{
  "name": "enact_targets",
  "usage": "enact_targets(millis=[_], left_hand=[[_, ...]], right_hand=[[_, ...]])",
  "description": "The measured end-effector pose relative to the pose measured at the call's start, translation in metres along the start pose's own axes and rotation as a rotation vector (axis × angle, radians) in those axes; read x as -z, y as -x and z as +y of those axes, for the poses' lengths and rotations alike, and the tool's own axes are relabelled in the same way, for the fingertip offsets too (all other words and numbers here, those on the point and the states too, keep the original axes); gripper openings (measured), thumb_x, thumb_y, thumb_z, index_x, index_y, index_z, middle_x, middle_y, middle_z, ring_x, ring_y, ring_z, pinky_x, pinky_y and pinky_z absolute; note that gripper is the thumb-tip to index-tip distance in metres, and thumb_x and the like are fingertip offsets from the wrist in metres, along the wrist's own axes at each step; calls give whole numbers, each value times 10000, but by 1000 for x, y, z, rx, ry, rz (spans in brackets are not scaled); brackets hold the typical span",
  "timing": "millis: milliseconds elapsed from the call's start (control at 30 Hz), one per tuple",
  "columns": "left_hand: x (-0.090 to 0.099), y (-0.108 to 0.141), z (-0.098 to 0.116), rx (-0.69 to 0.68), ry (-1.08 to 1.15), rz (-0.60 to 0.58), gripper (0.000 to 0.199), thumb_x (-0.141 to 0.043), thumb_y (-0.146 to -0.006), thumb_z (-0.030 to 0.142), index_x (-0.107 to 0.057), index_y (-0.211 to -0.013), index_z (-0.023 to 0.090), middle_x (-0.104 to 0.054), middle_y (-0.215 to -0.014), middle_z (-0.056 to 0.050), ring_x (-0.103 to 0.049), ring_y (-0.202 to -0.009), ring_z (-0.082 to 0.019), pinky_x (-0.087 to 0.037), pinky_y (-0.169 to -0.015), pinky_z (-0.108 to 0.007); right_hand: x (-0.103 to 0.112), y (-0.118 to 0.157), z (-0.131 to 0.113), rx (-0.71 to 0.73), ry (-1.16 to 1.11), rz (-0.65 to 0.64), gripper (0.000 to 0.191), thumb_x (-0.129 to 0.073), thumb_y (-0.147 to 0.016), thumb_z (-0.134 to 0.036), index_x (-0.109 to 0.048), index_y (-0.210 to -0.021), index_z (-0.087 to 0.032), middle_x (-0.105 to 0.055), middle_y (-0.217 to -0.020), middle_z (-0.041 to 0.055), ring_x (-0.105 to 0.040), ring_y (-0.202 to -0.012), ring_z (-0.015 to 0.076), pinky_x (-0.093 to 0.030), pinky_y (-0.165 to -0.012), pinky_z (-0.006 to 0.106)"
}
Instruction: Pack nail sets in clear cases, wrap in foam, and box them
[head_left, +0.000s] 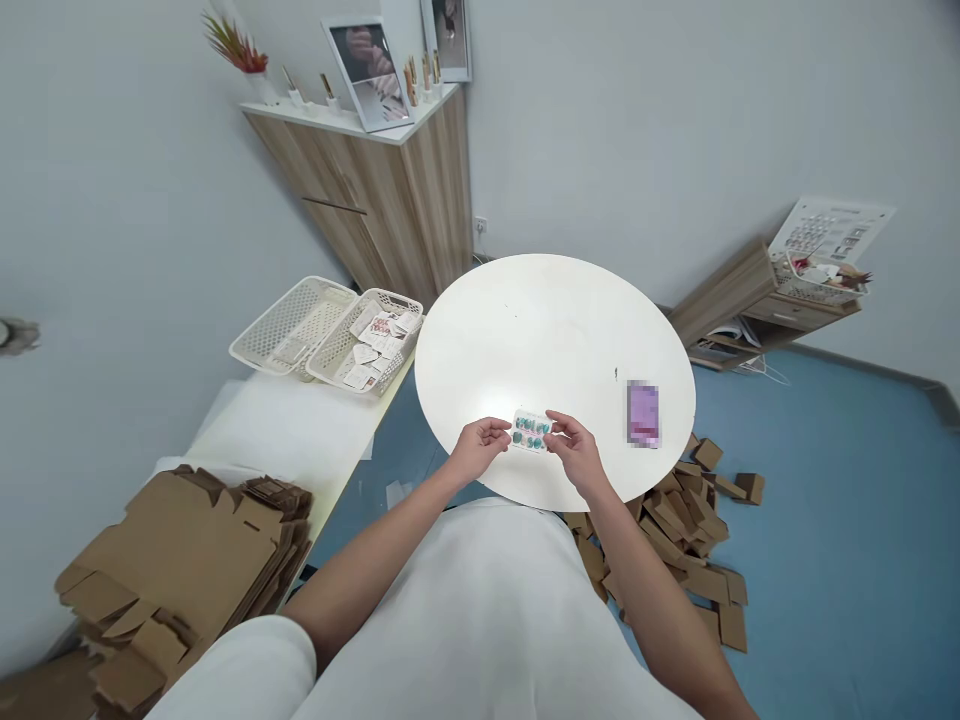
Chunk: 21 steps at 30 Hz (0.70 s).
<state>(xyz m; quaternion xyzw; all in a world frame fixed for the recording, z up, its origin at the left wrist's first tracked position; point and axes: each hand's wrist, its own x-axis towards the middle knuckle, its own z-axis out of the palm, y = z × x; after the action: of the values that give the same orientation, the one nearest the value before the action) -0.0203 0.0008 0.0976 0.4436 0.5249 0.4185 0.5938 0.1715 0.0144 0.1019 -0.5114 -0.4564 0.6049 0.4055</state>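
Observation:
Between my hands is a small white card of press-on nails (531,431), with two rows of teal and green nails facing up. My left hand (480,446) pinches its left edge between thumb and fingers. At the opposite edge, my right hand (574,449) grips the card the same way. Both hands are over the near part of a round white table (540,320). A purple rectangular item (643,413), blurred by pixelation, lies on the table to the right of my right hand.
Two white baskets (292,325) stand left on a side table (277,425), one holding cards. Flattened cardboard boxes (202,540) are stacked nearer me. Small brown boxes (679,530) cover the floor at right. Behind are a wooden cabinet (375,195) and a low shelf (727,295).

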Motion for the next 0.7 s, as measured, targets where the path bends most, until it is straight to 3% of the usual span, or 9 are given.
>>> enact_targets(millis=[300, 433, 600, 700], left_hand=[[-49, -27, -11, 68, 12, 142, 290, -624, -695, 294, -549, -939, 156, -584, -679, 11, -580, -631, -103, -463, -667, -271], [-53, -38, -11, 63, 37, 193, 321, -631, -696, 295, -519, -966, 163, -615, -739, -6, -601, -682, -117, -467, -696, -286], [-49, -50, -5, 79, 0, 110, 369, -666, -673, 302, -526, -989, 172, -639, -746, -21, -613, -723, -144, -466, -719, -316], [-47, -54, -4, 87, 12, 60, 386, -673, -671, 323, -537, -997, 168, -647, -767, -35, -616, -736, -150, -468, -737, -329]], right_hand=[[51, -14, 11, -69, -10, 10, 348, -644, -668, -389, -586, -964, -216, -521, -813, -11, -583, -644, 121, -450, -669, 313], [58, -15, 15, -126, -27, -32, 279, -652, -665, -406, -568, -826, -195, -576, -801, 1, -610, -660, 143, -459, -685, 323], [52, -12, 16, -147, -57, -70, 406, -600, -712, -421, -520, -1060, -228, -612, -754, -4, -603, -720, 154, -477, -700, 330], [45, -12, 13, -136, -25, -60, 429, -563, -729, -449, -518, -1095, -230, -623, -784, 7, -588, -736, 154, -480, -644, 303]])
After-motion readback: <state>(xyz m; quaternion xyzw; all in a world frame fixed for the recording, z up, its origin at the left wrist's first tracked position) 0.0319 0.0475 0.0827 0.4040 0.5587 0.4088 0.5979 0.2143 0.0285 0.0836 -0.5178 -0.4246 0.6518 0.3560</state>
